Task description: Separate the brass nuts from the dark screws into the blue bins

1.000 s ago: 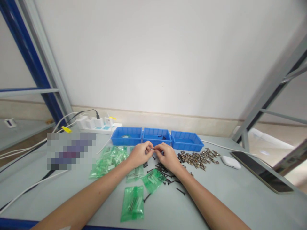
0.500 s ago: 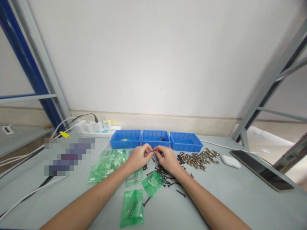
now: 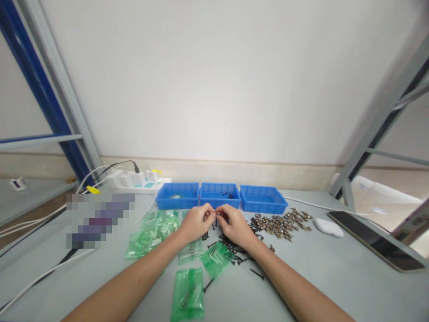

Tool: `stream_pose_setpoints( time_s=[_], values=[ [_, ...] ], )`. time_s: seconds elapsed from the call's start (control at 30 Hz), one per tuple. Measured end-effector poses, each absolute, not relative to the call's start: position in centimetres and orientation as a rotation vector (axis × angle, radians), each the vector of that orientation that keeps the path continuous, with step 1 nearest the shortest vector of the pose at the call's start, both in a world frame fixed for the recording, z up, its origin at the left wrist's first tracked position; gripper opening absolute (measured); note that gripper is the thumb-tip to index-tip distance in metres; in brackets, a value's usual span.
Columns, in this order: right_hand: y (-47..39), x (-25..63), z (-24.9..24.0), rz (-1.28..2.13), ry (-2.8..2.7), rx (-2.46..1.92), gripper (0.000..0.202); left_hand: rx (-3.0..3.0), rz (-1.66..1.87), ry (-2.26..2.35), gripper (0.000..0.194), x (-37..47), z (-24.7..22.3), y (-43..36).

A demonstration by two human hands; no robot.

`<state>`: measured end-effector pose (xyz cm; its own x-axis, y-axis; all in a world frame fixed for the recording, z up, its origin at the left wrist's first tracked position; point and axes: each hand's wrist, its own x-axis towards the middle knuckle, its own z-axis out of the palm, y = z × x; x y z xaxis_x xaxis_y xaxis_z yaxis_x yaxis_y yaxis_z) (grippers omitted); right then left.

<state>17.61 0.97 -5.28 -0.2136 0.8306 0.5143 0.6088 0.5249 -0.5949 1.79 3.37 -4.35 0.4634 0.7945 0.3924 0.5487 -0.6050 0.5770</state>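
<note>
My left hand (image 3: pixel 198 222) and my right hand (image 3: pixel 232 222) meet fingertip to fingertip over the table, just in front of the middle blue tray (image 3: pixel 219 204). Both are closed in a pinch on something small, mostly hidden by the fingers. Dark screws (image 3: pixel 238 251) lie scattered under and beside my right hand. Under my left wrist a clear bag (image 3: pixel 190 251) of hardware is partly covered. Closer to me are a green bag (image 3: pixel 217 260) and another green bag (image 3: pixel 187 293), both with screws inside. A pile of green bags (image 3: pixel 152 230) lies left of my left hand.
A left blue tray (image 3: pixel 177 204) and a right blue tray (image 3: pixel 263 206) flank the middle one. Brassy metal fasteners (image 3: pixel 281 225) are heaped at right, near a white case (image 3: pixel 329 227) and a phone (image 3: pixel 373 241). A power strip (image 3: pixel 144 185) with cables stands at the back left.
The whole view has shifted slightly, so the table things appear a little farther right and lower. My hands stay together in the same pinch.
</note>
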Motion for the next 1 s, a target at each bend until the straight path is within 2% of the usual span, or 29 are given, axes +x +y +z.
stream_pose_setpoints(
  time_s=[0.13,0.27,0.5,0.6,0.77,1.0],
  values=[
    [0.91,17.52,-5.27,0.355,-1.908,-1.162,0.008,2.369,0.903,1.135,0.028,1.73,-4.29,3.39],
    [0.8,17.45,-5.11,0.382,-1.925,-1.133,0.015,2.363,0.875,1.118,0.037,1.66,-4.24,3.38],
    [0.95,17.54,-5.18,0.316,-1.915,-1.221,0.024,2.321,0.925,1.034,0.02,1.75,-3.84,2.87],
    [0.81,17.52,-5.07,0.354,-1.919,-1.207,0.024,2.381,0.914,1.054,0.024,1.79,-4.02,3.01],
    [0.32,17.38,-4.78,0.446,-1.89,-1.178,0.009,2.396,0.897,1.107,0.031,1.77,-4.31,3.35],
    [0.34,17.46,-4.71,0.395,-1.894,-1.194,0.01,2.416,0.855,1.105,0.033,1.74,-4.14,3.24]
  ],
)
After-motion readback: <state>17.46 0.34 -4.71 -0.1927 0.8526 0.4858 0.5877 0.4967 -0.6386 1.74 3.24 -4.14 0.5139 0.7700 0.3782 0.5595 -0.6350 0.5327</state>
